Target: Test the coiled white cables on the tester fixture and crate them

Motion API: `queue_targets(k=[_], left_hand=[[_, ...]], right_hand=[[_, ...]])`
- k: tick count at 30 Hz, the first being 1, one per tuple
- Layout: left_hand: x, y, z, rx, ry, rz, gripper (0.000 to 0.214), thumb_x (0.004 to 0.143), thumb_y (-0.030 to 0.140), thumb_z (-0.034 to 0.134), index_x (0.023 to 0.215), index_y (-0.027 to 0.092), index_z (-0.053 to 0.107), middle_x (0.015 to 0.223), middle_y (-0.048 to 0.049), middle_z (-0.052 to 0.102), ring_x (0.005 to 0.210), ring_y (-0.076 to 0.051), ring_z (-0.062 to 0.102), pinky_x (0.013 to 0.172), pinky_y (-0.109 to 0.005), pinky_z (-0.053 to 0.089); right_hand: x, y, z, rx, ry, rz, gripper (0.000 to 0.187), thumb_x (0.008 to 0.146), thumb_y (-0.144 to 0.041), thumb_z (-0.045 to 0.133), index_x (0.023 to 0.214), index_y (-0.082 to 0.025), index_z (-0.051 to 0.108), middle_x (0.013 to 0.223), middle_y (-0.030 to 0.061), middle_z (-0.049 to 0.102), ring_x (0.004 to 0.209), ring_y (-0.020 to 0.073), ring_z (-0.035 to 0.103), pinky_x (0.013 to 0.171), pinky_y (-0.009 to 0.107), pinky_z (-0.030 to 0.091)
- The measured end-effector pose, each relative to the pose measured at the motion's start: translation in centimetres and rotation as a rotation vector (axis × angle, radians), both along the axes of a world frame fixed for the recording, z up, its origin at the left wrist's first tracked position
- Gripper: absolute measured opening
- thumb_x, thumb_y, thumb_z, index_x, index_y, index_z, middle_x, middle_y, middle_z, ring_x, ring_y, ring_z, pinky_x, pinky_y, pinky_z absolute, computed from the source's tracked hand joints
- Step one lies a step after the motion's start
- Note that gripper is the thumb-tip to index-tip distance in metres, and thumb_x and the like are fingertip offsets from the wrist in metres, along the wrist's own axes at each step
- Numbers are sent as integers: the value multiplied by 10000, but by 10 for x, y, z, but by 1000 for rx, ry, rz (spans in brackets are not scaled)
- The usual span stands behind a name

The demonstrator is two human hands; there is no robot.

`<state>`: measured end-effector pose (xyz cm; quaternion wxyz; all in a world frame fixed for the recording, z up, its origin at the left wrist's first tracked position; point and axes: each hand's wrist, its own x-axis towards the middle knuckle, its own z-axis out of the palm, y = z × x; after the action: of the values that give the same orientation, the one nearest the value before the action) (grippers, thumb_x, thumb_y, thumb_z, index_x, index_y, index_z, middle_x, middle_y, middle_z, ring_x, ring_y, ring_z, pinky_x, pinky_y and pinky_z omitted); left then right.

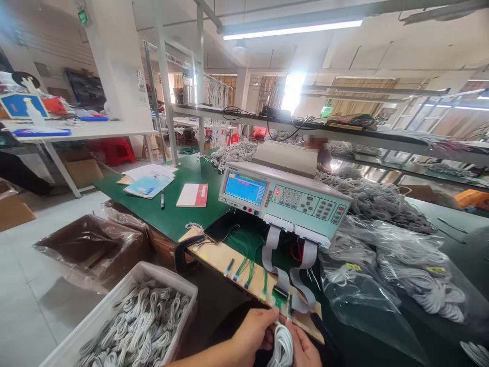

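A coiled white cable (pixel 282 346) hangs between my two hands at the bottom middle of the head view. My left hand (pixel 254 329) pinches one end of it, thumb and finger closed at the edge of a small green circuit board (pixel 280 302). Whether the plug sits in a socket there is hidden by the fingers. My right hand (pixel 303 346) is closed on the cable's coil from the right side. The board lies on a wooden strip (pixel 217 257), joined by grey ribbon cables (pixel 272 244) to a tester (pixel 286 199) with a lit blue screen.
A white bin (pixel 187 295) full of coiled cables stands at lower left, beside an open lined carton (pixel 95 244). Clear bags of cables (pixel 420 270) lie on the right, with a cable heap behind. Papers (pixel 148 183), a booklet (pixel 192 195) and a pen (pixel 162 200) rest on the green table.
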<state>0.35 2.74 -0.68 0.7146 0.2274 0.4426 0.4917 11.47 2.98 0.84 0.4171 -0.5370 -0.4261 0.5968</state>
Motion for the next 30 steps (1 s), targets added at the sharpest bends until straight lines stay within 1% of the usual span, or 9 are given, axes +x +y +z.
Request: queue_targets(k=[2,3,6,8,11,16,21,26,30], left_hand=[[-1,-2,0,4,-30,-16,477,573,569,553,695,110,597,531,19,441,419,-44,319,448,-195,211],[-2,-4,0,4,-45,-21,470,584,561,550,710,111,598,534,20,441,425,-45,323,453,-193,217],[0,-11,-1,-9,-74,-3,432,600,521,567,748,116,590,540,23,452,445,-52,348,468,-191,244],[2,-16,-3,-21,-97,14,416,600,511,576,759,127,575,542,25,468,453,-64,372,476,-200,269],[5,-21,-6,-34,-140,31,406,613,515,565,768,141,547,559,25,490,478,-82,404,494,-215,300],[5,-24,-10,-41,-151,29,360,645,491,556,701,139,511,547,41,446,469,-55,359,481,-194,255],[4,-22,-8,-86,-153,36,353,625,480,584,644,143,477,534,54,403,457,-38,310,467,-187,209],[4,-20,-6,-102,-158,23,363,615,488,587,637,145,472,534,53,406,461,-41,315,475,-190,218],[3,-20,-8,-102,-188,31,342,621,460,598,638,143,470,542,53,402,465,-38,315,477,-188,226]], right_hand=[[0,-1,-5,-50,-21,-29,391,496,-488,684,686,-149,636,419,-20,558,320,116,432,318,214,325],[0,-3,-8,-67,-21,-62,387,487,-471,698,689,-148,626,398,-29,538,295,97,391,291,199,273],[-3,-13,-14,-67,23,-165,359,476,-416,726,680,-150,596,398,-44,504,309,73,352,285,169,215],[-4,-20,-16,-46,41,-194,335,515,-411,709,691,-151,590,398,-55,471,322,69,337,290,166,211],[-4,-26,-16,-20,11,-176,314,606,-420,648,742,-141,603,435,-48,472,345,69,333,302,172,226],[2,-21,-19,-52,32,-104,333,670,-442,585,773,-128,617,462,-43,461,377,71,327,335,178,228],[6,-17,-22,-69,83,-52,343,691,-448,568,814,-131,615,492,-33,478,391,77,333,354,184,227],[8,-16,-20,-78,77,-21,355,691,-464,563,813,-137,624,469,-41,466,371,69,300,348,181,207],[5,-16,-18,-103,182,0,292,698,-410,578,803,-143,629,479,-39,482,395,79,353,375,182,253]])
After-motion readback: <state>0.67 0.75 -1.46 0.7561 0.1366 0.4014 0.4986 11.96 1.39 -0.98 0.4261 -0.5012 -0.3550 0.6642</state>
